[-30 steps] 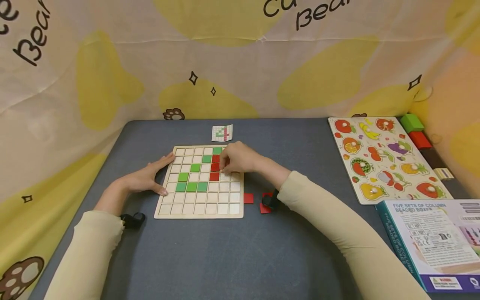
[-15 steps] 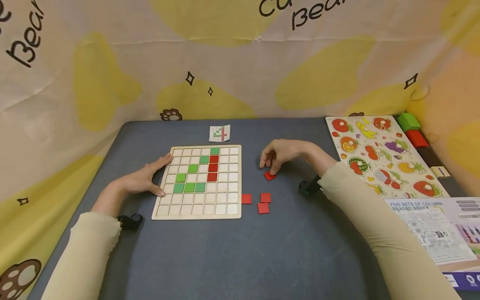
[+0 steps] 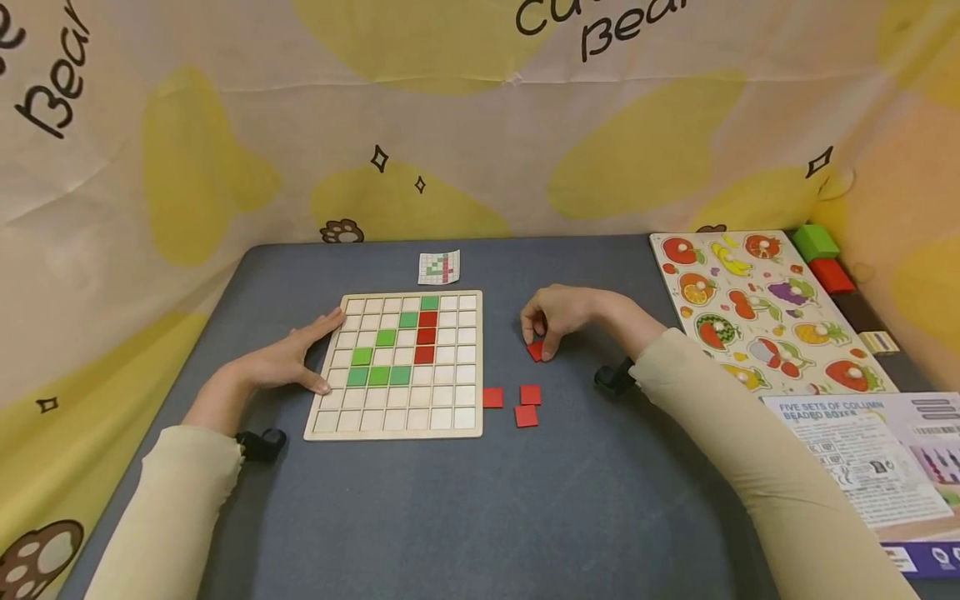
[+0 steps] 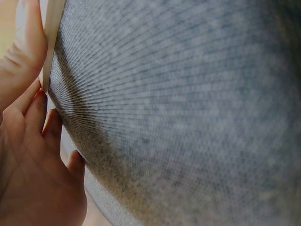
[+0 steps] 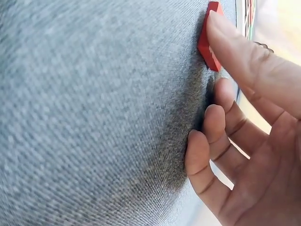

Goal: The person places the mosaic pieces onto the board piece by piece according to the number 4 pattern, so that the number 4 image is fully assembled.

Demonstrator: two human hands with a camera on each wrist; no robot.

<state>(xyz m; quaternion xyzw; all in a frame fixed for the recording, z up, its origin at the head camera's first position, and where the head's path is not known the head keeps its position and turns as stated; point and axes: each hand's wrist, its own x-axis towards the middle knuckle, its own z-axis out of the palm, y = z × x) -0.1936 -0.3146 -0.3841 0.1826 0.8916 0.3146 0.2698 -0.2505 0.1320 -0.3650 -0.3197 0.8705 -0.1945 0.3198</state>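
My left hand [image 3: 279,360] lies against the left edge of a wooden grid board [image 3: 393,436], thumb and fingers spread. Its thumb [image 4: 28,42] touches the board's side in the left wrist view. Several green square tiles [image 3: 378,375] form a stepped outline on the white squares, and three red tiles [image 3: 427,336] stand in a column. To the right of the board, my right hand [image 3: 567,312] pinches a red square tile [image 5: 205,43] at the table surface. The thumb partly covers that tile in the right wrist view.
Three loose red tiles [image 3: 527,416] lie by the board's right edge. A small pattern card [image 3: 438,267] is behind the board. On the right are a fruit puzzle board [image 3: 772,312], coloured blocks [image 3: 831,275] and a printed box [image 3: 855,458].
My right hand has left the red column on the board, moved right, and now pinches a loose red tile on the table. The left hand stays at the board's edge.
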